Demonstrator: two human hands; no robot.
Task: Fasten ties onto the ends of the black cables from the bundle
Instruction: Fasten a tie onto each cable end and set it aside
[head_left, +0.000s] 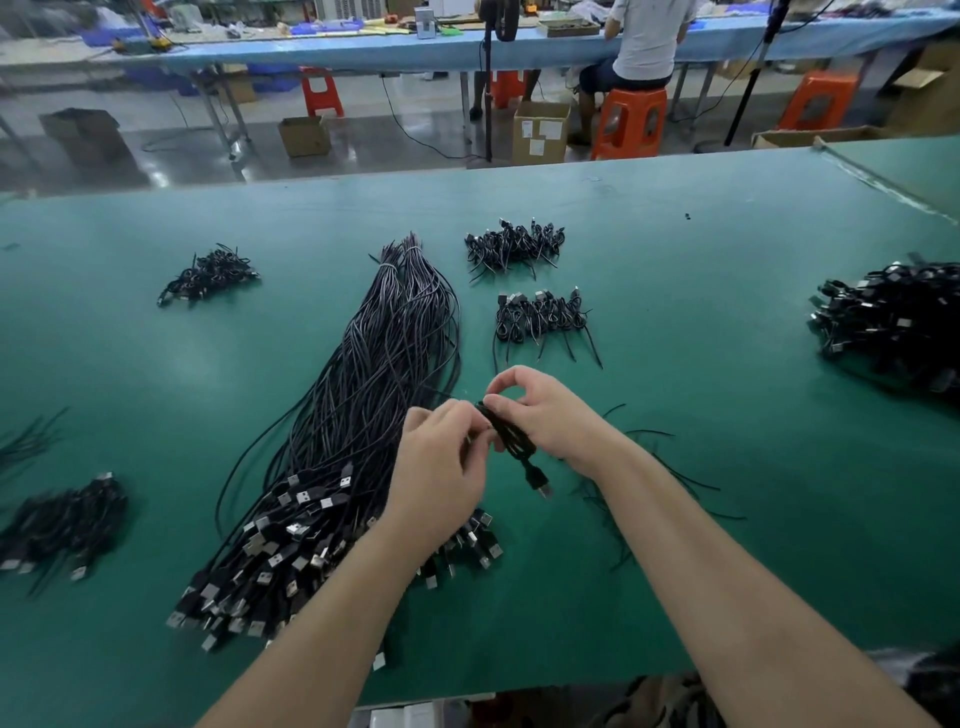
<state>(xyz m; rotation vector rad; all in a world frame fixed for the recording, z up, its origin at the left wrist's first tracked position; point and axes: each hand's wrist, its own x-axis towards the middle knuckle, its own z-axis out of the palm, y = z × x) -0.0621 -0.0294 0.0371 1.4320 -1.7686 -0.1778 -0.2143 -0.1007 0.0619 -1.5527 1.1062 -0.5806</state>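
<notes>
Tying step: both hands work over the green table (675, 291), just right of the bundle (363, 415), on one folded cable (511, 434) held off the surface.
Left hand: the left hand (441, 462) has its fingers curled in at the cable's upper end, pinching there; whether it pinches the cable itself or a thin tie cannot be told, since the tie is too small to make out.
Right hand: the right hand (540, 410) grips the folded cable, thumb and forefinger bent in a ring above it, the other fingers wrapped round the coil.
Cable: it hangs down and to the right from the grip, its plug (540, 486) dangling free below the hands.
Judged stage: the tie seems to be going round the fold now; not yet seen closed.
Doing it well: the right hand should keep the loops pressed flat together so none slips out while the left hand wraps and twists.
Tie placement: near the end of the fold, snug but not biting into the sheath.
Risk: the dangling plug may swing and loosen the coil; a slack grip lets the loops spread.
Supply: loose ties (670, 483) lie on the table just right of the right forearm.
Finished work: tied coils (540, 317) sit in small piles further back, near the bundle's far end.
</notes>
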